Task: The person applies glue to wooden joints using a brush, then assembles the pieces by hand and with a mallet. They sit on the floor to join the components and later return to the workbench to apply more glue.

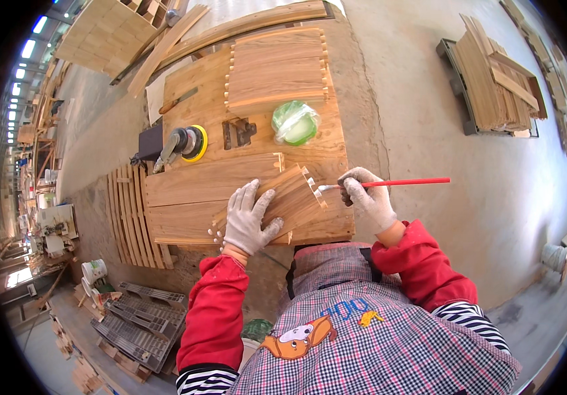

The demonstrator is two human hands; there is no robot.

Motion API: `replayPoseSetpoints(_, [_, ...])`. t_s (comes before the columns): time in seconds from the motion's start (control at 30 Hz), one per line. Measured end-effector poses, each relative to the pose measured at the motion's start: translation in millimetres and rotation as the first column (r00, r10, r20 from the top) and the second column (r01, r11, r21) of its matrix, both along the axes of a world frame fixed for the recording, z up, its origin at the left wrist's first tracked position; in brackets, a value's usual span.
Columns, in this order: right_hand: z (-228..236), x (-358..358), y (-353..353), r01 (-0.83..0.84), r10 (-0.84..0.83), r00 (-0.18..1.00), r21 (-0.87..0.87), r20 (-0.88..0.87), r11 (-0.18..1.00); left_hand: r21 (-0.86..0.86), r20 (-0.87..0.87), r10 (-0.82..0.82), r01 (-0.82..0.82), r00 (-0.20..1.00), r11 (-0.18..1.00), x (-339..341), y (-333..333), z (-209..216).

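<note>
My left hand [249,220], in a pale work glove, lies with fingers spread over one end of a short wooden board [291,197]. This board rests slantwise on longer boards [191,189]. White, glue-like stuff coats the notched joint at its right end, and white blobs show beside my left wrist. In my right glove [370,205], the fingers are closed round a thin brush [418,181] with a red handle. The brush's white-covered tip points left, close by the notched end; whether it touches cannot be made out.
On the wooden worktable [323,230] are a green tub wrapped in plastic [295,124], a sander with a yellow pad [194,143], a wooden-handled tool [178,100] and a jointed panel [277,69]. Slats [132,217] stand to the left; stacked boards [487,82] lie at far right.
</note>
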State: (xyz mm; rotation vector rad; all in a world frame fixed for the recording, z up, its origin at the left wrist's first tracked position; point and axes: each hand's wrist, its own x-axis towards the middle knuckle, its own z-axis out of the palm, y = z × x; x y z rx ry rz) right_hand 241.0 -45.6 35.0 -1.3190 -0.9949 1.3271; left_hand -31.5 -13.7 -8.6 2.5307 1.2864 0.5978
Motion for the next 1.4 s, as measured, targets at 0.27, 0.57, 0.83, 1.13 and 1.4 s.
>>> replayPoseSetpoints(0.27, [-6.7,4.4,-6.0,0.037,-0.043,0.986,-0.04,-0.162,0.999,-0.003,0.013,-0.004,0.004,1.0,1.0,0.9,0.1,0.5])
replayPoseSetpoints(0.57, [-6.2,7.0,-7.7,0.022,-0.031,0.987,-0.053,-0.16,0.998,-0.013,-0.006,0.0,0.0,1.0,1.0,0.8,-0.6,1.1])
replayPoseSetpoints(0.83, [-19.0,15.9,-13.8,0.004,-0.009,0.99,-0.037,-0.14,0.999,-0.013,-0.003,0.006,-0.006,1.0,1.0,0.9,-1.4,0.4])
replayPoseSetpoints(1.13, [-16.5,12.0,-12.6,-0.002,-0.011,0.985,-0.075,-0.172,0.997,-0.01,-0.004,0.006,-0.006,1.0,1.0,0.6,-1.6,1.4])
replayPoseSetpoints(1.4, [-4.9,6.2,-18.9,-0.054,0.05,0.992,-0.028,-0.112,0.998,0.001,0.0,0.004,-0.004,1.0,1.0,0.6,-1.3,0.0])
